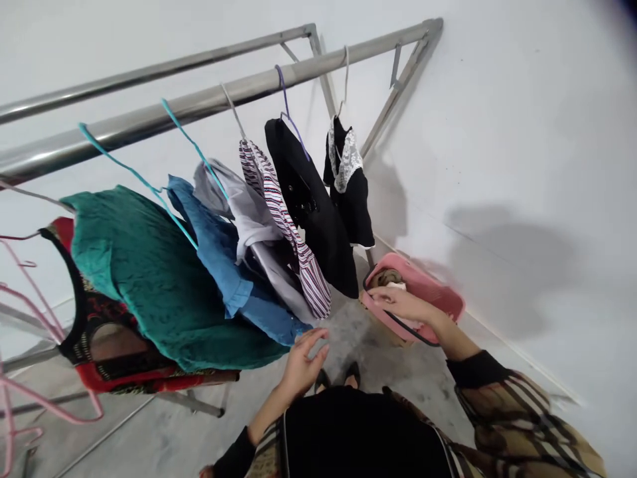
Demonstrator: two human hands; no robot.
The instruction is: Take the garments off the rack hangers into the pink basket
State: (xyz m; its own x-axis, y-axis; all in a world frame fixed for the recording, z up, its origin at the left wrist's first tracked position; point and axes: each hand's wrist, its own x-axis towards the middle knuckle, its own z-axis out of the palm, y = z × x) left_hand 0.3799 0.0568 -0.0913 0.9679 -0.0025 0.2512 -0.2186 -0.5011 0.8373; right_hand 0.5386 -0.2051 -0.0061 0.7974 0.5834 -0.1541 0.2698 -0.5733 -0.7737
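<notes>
My left hand is at the lower end of a blue garment, its thumb and fingers apart with nothing seen between them. Whether a fingertip touches the blue cloth I cannot tell. My right hand is over a pink basket on the floor, with its fingers closed at the dark handle. Some brownish and white cloth lies inside the basket. Above and left hang a striped garment, a light grey one and a black one.
A metal rail on a frame carries the hangers. A black garment with white lace hangs at its right end, a green garment and a red-black one at left. Pink hangers hang at far left. A white wall stands at right.
</notes>
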